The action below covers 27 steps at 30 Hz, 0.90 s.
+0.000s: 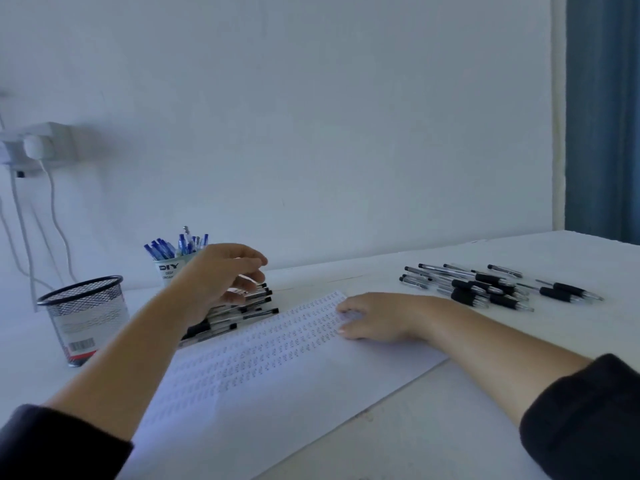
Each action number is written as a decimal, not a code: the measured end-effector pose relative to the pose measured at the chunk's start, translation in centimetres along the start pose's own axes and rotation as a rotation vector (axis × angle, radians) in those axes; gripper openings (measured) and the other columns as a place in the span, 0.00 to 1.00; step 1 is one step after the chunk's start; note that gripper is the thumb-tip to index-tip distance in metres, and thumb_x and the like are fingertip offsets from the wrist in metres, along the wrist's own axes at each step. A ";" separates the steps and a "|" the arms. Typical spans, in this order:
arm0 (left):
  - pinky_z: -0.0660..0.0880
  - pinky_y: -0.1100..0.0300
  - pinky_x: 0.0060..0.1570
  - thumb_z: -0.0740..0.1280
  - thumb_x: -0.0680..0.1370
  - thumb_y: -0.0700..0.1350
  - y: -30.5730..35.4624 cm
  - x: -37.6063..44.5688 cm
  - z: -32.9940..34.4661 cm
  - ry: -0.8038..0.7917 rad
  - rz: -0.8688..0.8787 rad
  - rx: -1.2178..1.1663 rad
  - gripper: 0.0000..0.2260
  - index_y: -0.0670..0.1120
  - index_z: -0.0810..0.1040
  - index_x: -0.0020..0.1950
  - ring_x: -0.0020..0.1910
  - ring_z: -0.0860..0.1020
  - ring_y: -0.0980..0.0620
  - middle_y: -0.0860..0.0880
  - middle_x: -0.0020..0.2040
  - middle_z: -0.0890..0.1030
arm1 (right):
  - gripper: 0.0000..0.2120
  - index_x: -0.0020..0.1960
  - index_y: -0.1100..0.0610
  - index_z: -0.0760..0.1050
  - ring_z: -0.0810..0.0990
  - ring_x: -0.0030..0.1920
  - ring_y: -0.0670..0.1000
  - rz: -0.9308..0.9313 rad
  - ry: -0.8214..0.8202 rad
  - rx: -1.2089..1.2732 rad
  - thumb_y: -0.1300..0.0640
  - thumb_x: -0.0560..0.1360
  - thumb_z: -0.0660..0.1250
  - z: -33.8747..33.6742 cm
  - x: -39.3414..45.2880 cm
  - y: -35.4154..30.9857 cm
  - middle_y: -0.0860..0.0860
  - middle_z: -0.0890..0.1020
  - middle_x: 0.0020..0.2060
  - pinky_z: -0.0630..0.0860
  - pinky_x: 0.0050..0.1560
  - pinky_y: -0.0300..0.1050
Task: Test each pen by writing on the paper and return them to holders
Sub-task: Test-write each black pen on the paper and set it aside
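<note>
Your left hand [228, 275] is hovering, fingers loosely spread, over the stacked black pens [242, 311], gripping nothing. Your right hand [377, 318] is resting flat on the paper [277, 375], fingers relaxed.

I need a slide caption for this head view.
Left hand reaches over stacked black pens; right hand rests on the paper.

there is one view only, from a wide-angle camera worn on the person's head. it looks forward and slightly down across the white bench [450, 410] toward the pale wall [311, 116] behind it. both forearms enter from the bottom corners, so the hands sit in the middle of the frame at close range. the bench's far edge slopes up to the right, and straight lines bend near the borders. a blue curtain [602, 116] runs down the right edge.
</note>
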<state>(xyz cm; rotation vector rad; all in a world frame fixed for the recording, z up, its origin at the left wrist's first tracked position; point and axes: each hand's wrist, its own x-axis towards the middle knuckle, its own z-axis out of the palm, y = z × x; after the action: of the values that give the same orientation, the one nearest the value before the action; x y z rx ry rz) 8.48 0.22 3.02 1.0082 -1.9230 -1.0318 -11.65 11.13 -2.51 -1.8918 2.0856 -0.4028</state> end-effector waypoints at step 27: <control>0.68 0.70 0.30 0.63 0.74 0.32 -2.6 1.0 0.2 0.163 0.353 0.665 0.10 0.47 0.70 0.45 0.33 0.71 0.56 0.51 0.44 0.76 | 0.26 0.75 0.48 0.59 0.60 0.74 0.48 0.004 -0.029 0.001 0.45 0.79 0.60 -0.1 0.3 0.3 0.47 0.61 0.75 0.56 0.72 0.42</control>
<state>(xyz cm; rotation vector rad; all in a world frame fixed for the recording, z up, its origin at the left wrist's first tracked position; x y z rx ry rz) 8.66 -1.59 0.91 0.9982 -2.2434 -0.0935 -11.96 10.87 -2.56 -1.8816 2.0698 -0.3727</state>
